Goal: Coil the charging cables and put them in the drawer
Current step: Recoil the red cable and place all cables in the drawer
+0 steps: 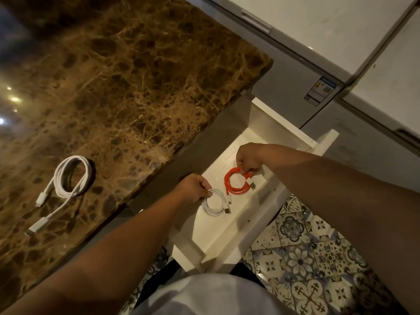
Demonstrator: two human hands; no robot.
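A white drawer (229, 233) stands pulled out below the brown marble counter. Inside it, my left hand (193, 187) pinches a small coiled white cable (216, 204) at its upper left edge. My right hand (248, 159) grips a coiled orange cable (236, 184) at its top right; its white plug ends stick out to the right. Both coils rest on or just above the drawer floor, side by side. A third, thicker white cable (68, 180) lies on the counter to the left, partly coiled, with two loose ends trailing toward the front.
The marble counter (127, 87) fills the left and top of the view. A white refrigerator (341, 42) stands at the right behind the drawer. Patterned floor tiles (306, 258) show below the drawer. My pale shirt is at the bottom edge.
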